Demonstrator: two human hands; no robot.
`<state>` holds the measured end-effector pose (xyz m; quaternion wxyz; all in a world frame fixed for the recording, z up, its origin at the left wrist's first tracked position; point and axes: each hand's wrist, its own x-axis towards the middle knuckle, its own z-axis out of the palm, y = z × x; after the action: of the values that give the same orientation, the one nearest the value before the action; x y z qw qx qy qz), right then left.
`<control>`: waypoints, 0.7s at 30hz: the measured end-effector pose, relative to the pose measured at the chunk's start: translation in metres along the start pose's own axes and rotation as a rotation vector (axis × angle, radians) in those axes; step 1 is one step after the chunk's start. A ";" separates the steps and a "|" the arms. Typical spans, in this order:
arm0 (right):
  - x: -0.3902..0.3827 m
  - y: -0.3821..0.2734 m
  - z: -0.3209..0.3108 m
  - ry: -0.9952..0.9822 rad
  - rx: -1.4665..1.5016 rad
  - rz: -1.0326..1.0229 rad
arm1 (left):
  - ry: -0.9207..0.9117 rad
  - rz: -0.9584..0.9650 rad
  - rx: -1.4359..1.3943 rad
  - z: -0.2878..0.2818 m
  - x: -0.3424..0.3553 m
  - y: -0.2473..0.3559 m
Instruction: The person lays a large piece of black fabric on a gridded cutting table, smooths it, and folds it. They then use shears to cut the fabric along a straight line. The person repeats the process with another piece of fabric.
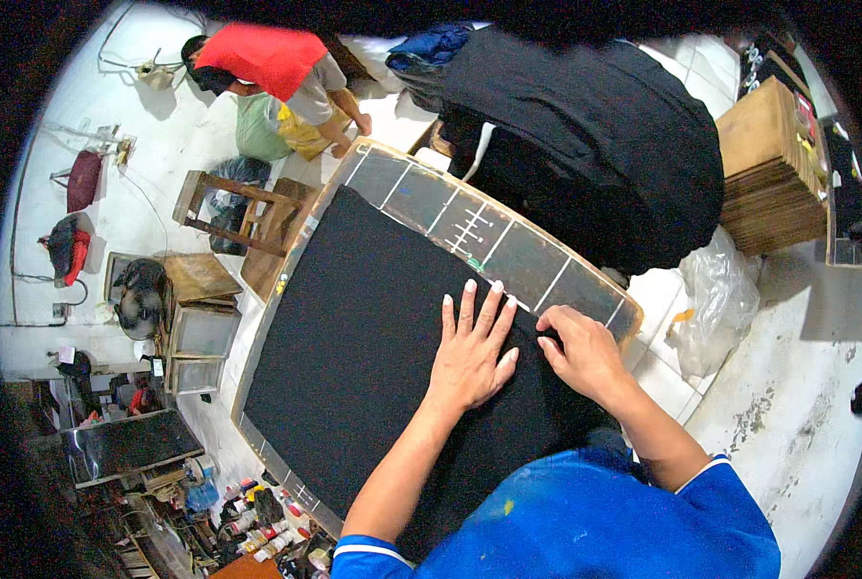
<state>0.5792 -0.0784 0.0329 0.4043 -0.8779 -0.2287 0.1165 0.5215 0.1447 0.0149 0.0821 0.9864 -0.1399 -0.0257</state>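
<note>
A piece of black fabric (354,318) lies spread over a dark board (522,261) marked with white lines along its far border. My left hand (472,352) rests flat on the fabric with its fingers spread, the fingertips near the cloth's far edge. To its right, my right hand (582,352) has its fingers curled in at the fabric's edge, thumb and fingertips close together on the cloth. The white-lined strip of board beyond the fabric stays uncovered.
A large heap of black cloth (595,135) sits beyond the board. A stack of brown boards (768,164) and a clear plastic bag (715,299) are at right. A person in red (267,63) bends at far left near a wooden stool (238,212). Bottles (262,536) crowd the lower left.
</note>
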 end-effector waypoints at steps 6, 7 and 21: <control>-0.027 0.011 -0.017 0.011 -0.201 0.048 | -0.040 0.113 -0.064 0.003 -0.017 0.030; -0.031 0.011 -0.019 0.054 -0.198 0.005 | -0.039 0.142 -0.076 0.004 -0.024 0.031; 0.004 -0.010 0.045 -0.150 -0.393 -0.413 | 0.061 -0.420 -0.082 0.007 -0.168 0.019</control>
<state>0.5619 -0.0417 0.0115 0.2237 -0.8631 -0.4500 0.0500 0.3547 0.1725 0.0162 0.1193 0.9901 0.0723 -0.0178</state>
